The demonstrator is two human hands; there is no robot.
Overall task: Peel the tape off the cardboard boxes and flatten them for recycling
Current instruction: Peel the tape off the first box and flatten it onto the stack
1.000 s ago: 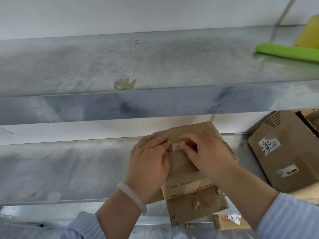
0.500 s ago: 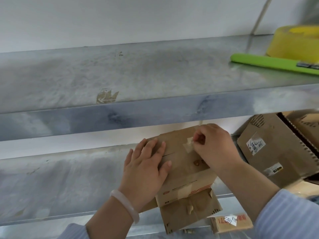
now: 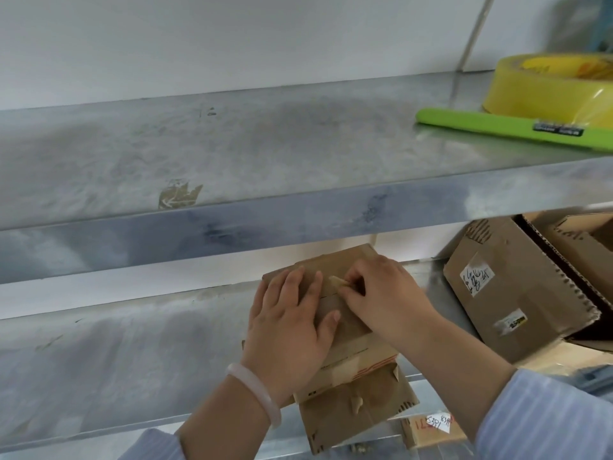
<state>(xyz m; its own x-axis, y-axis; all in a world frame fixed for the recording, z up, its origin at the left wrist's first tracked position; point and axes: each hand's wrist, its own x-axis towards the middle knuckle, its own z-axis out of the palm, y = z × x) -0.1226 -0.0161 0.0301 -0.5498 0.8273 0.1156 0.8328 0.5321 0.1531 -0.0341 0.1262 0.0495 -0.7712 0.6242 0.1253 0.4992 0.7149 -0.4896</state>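
- The small cardboard box (image 3: 335, 260) is sitting on the lower metal shelf (image 3: 132, 360), near its front edge. It is resting on a flattened piece of cardboard (image 3: 358, 416) that is sticking out over that edge.
- The left hand (image 3: 288, 330) is lying flat on the box's top, fingers straight and slightly spread, pressing down. A pale bracelet (image 3: 255, 393) is circling that wrist.
- The right hand (image 3: 388, 300) is resting on the box just beside the left. Its fingertips are curled together, pinching the lifted end of a strip of tape (image 3: 335, 281) that is curling up off the top.
- A bigger box (image 3: 517, 293) is sitting tilted on the same shelf to the right, apart from the hands, its right side gaping open.
- On the upper shelf (image 3: 232, 154), a yellow roll of tape (image 3: 547, 84) is lying at the far right, with a green handle (image 3: 497, 124) just in front of it.
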